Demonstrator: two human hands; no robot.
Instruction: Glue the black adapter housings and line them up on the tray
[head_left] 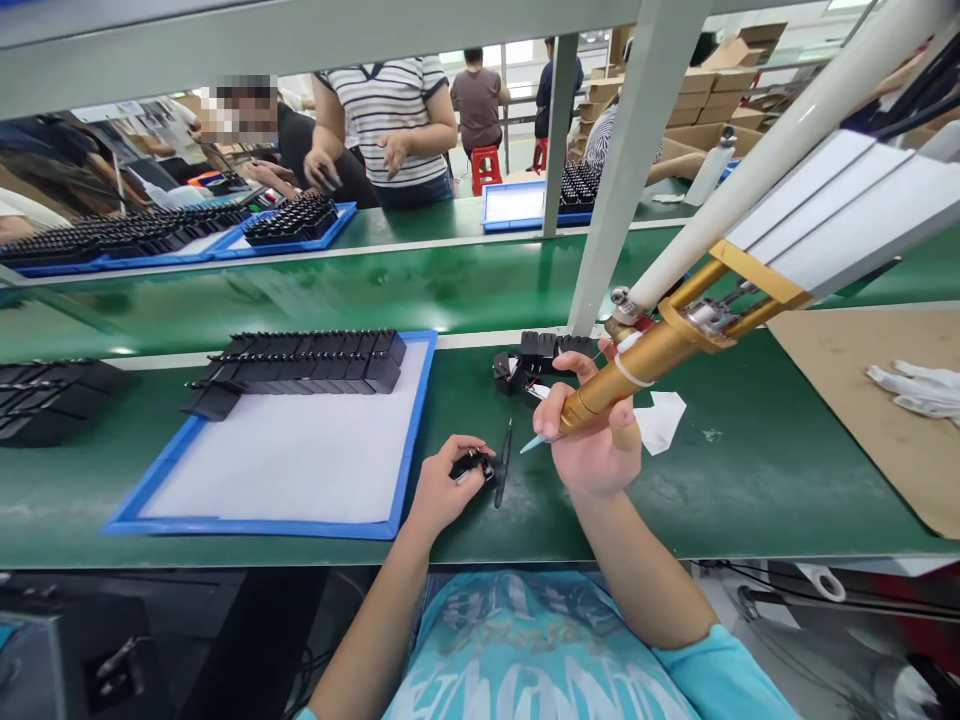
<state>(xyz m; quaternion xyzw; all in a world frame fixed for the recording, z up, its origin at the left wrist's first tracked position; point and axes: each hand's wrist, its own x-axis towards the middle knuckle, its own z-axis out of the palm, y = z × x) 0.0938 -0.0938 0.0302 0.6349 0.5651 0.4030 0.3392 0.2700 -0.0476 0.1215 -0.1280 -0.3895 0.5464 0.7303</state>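
My left hand rests low over the green bench, its fingers closed on a small black plastic part. Just right of that part lies a pair of black tweezers. My right hand grips a gold-coloured glue dispensing gun with a pale blue tapered nozzle. The nozzle points down and left and is apart from the black part. Behind the hands sit several black housings, some partly hidden by the gun and my right fingers.
A blue-rimmed tray on the left holds rows of black boxes. More black boxes stand at far left. White paper lies behind my right hand; cardboard with white gloves is at right. A metal post rises ahead.
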